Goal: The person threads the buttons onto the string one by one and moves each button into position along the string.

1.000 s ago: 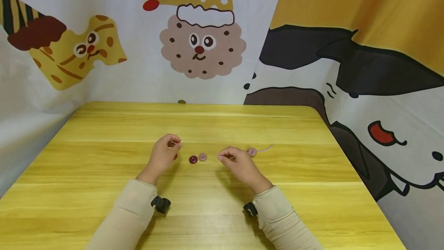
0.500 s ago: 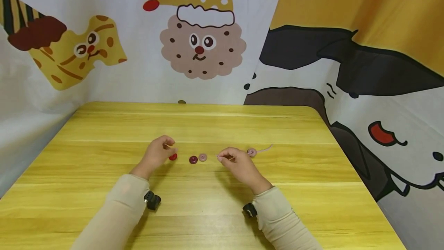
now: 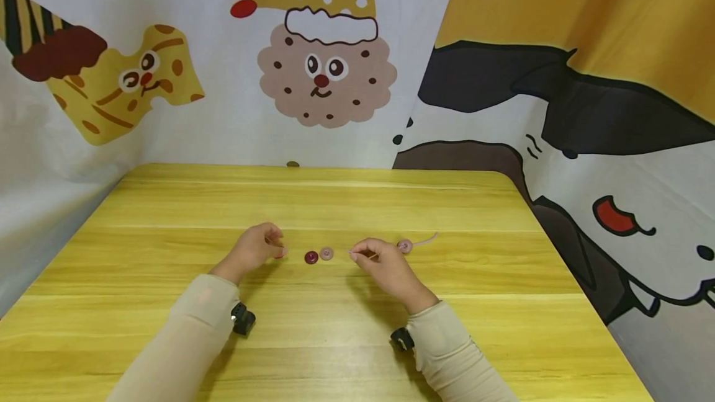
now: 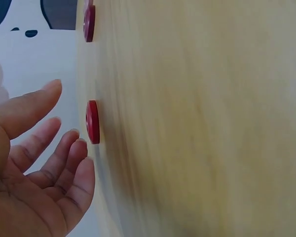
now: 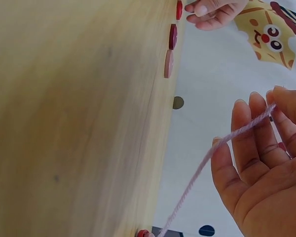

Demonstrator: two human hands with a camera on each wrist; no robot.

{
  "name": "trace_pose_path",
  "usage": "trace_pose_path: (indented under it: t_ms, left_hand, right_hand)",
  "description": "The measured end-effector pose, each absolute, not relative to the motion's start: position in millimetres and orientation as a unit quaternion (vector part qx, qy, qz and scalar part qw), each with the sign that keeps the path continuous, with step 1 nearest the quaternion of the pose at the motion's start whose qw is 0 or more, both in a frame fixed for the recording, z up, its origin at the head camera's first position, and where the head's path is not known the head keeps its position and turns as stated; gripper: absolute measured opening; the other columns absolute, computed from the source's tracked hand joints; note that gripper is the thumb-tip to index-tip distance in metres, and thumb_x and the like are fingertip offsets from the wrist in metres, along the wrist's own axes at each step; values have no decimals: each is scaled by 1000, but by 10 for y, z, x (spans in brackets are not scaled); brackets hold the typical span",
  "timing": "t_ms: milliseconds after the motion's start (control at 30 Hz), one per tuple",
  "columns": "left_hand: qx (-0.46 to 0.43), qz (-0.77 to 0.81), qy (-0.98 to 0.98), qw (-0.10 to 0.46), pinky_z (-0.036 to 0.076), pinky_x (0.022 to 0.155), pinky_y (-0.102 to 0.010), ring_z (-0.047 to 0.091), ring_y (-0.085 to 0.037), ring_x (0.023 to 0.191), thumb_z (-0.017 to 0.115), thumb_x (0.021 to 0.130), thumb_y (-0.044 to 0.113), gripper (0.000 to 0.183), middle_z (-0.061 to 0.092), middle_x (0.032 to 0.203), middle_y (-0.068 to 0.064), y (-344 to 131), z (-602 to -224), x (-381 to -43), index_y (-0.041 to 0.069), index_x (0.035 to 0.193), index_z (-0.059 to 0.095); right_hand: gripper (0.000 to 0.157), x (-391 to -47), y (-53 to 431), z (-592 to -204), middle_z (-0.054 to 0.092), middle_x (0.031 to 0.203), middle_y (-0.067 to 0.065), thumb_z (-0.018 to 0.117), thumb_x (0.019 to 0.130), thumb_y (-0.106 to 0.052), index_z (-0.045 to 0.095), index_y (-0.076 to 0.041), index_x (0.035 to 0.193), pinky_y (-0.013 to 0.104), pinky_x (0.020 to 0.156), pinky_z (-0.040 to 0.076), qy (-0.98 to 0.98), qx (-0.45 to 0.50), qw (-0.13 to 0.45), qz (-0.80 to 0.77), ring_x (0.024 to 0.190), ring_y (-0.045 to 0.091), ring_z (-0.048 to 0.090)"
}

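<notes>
My right hand [image 3: 385, 265] pinches the end of a lilac yarn [image 5: 202, 163] between thumb and forefinger, with the strand running down across the fingers. At its other end, threaded buttons, a pink button [image 3: 404, 245] on top, lie on the table beside that hand. My left hand [image 4: 44, 163] hovers at a red button [image 4: 92, 122], thumb and fingers parted around it and not closed on it. In the head view the fingers hide most of this button. Between the hands lie a dark maroon button [image 3: 311, 257] and a dusty pink button [image 3: 326, 254].
The wooden table [image 3: 335, 340] reaches back to a curtain [image 3: 223, 129] printed with cartoon figures. A black wrist camera [image 3: 243, 319] sits on the left sleeve, another wrist camera [image 3: 402, 339] on the right. A short yarn tail [image 3: 427, 239] trails right of the threaded buttons.
My left hand has moved back left and lowered over the red button, covering what showed half a second ago. The right hand stays in place with the yarn.
</notes>
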State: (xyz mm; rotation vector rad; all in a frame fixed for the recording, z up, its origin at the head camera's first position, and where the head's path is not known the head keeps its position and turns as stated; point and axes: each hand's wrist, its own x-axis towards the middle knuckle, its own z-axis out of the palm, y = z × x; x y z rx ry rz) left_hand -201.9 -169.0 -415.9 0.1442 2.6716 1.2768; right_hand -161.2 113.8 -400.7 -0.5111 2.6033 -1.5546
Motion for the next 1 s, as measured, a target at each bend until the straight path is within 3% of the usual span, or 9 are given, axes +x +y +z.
trace_pose_path:
  t_ms: [700,1000]
  left_hand:
    - [84,358,925,96,47,85,-47,57,-31,92,76,78,-2,28,61,97,-18,-1688,-4192,-2056,-7,100,60]
    - [97,332,934,88,48,81,-45,57,-29,85,75,78,-3,20,62,89,-16,-1676,-4157,-2052,-7,92,62]
  right_hand:
    - [14,-1646,1188,-4043,68,98,3,61,96,-13,68,-4,103,30,74,50,851,-158,38,-499,84,14,59]
    - [16,-1645,1218,-4011,68,103,14,60,96,-12,68,-2,105,28,72,50,852,-156,39,-499,83,14,58]
